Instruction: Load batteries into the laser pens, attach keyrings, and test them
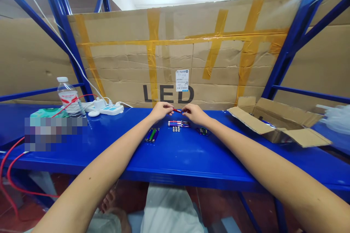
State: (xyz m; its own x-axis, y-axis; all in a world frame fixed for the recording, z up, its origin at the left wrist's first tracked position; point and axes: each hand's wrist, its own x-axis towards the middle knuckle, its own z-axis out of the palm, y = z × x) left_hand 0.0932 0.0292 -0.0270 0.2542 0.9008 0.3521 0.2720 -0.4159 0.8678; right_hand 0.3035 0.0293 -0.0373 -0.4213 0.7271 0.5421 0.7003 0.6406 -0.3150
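My left hand (161, 111) and my right hand (195, 113) meet near the back of the blue table (175, 160), both with fingers closed. Between them they hold a slim red tube (177, 110), pen-like, one end in each hand's fingertips. Just below, several shiny tubes (176, 123) in red and blue-purple lie side by side. In front of these sit several small silver discs (175, 129), like button cells. To the left is a row of green and blue-purple tubes (152, 135). Small dark clip-like pieces (202, 131) lie near my right wrist.
An open cardboard box (273, 123) stands at the right, beside a clear plastic bag (337, 118). At the left are a water bottle (70, 98), a green pack (49, 113), a white power strip (106, 107) and a red cable (13, 149). Cardboard (123, 65) walls the back.
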